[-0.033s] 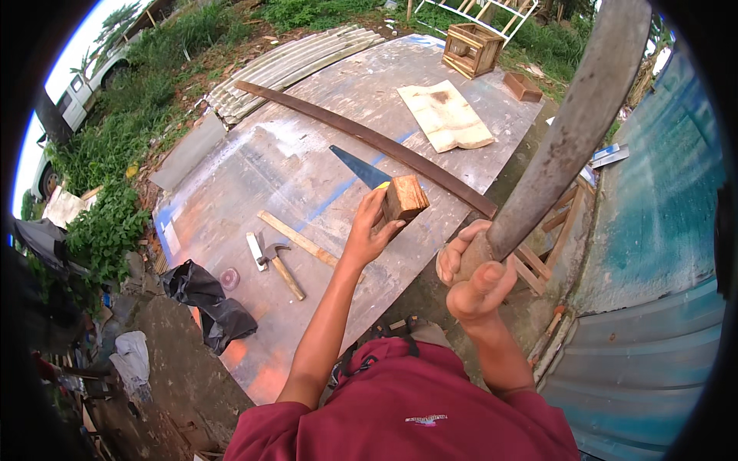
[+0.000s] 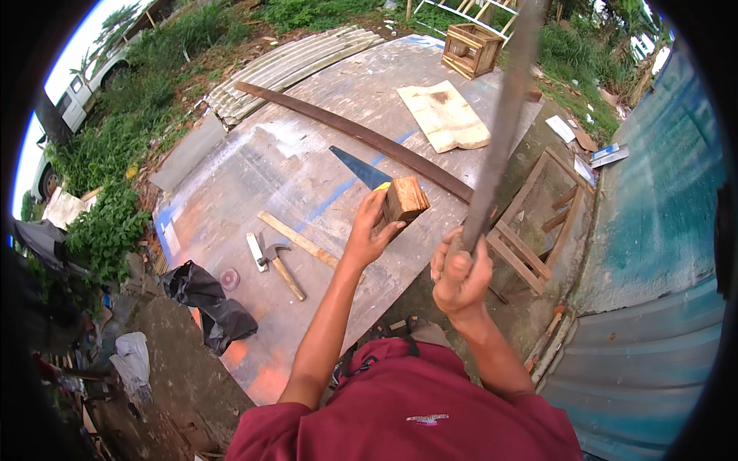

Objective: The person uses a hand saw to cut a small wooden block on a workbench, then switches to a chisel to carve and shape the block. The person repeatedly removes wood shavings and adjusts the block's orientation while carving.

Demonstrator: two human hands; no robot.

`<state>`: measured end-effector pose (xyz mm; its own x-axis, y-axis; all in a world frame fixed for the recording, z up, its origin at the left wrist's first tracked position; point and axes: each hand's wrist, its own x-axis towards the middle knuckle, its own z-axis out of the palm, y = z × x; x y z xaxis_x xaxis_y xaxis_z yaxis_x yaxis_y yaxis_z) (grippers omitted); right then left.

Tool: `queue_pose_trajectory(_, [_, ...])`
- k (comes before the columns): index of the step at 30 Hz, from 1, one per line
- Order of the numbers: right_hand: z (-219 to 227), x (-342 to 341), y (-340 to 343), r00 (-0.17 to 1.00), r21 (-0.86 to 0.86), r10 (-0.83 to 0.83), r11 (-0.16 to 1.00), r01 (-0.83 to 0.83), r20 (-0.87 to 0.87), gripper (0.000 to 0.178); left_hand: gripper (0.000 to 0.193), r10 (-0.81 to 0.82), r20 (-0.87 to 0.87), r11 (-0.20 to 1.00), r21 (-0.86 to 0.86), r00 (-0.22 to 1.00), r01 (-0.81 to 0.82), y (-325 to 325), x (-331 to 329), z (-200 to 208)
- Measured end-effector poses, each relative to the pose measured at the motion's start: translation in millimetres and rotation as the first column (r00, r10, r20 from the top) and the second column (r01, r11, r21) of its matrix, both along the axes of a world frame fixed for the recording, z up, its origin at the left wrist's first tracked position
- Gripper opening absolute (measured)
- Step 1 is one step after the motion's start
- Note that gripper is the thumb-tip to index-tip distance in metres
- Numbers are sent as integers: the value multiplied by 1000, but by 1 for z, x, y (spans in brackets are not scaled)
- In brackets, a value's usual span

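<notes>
Between our left hand (image 2: 367, 234) and the claw hammer (image 2: 278, 263) a thin wooden strip (image 2: 298, 239) lies across the plywood sheet (image 2: 254, 184). Beyond the wood block (image 2: 404, 201), the blue saw blade (image 2: 360, 167) and long dark plank (image 2: 361, 136) bar the way; bare board lies beside them.

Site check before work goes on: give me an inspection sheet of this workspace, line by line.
Surface: large worn board laid flat on the ground, paint-stained.
Job's things: wooden block in left hand; long grey pole gripped by right hand.
Clutter: hammer, wooden strip, saw blade, long dark plank, pale board piece, black bag.
Grippers: both hands closed on their things.
Cables: nothing seen.
Surroundings: crate, wooden frame, corrugated sheets, grass, parked vehicle.
</notes>
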<state>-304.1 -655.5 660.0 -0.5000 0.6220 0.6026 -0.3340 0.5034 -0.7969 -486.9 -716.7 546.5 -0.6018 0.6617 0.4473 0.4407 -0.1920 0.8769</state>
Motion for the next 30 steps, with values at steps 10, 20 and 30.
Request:
queue_pose_trajectory(10, [13,20,36,770,-956,638,236,-176,16,55,76,-48,-87,997,-59,995,43,0,-9,-1])
queue_pose_trajectory(20, [-39,8,12,903,-352,217,933,-79,371,54,76,-49,-62,999,-27,997,48,4,-7,-6])
queue_pose_trajectory(30, [-63,-3,-9,889,-755,442,621,-210,116,44,78,90,33,993,-84,995,-87,-45,-8,7])
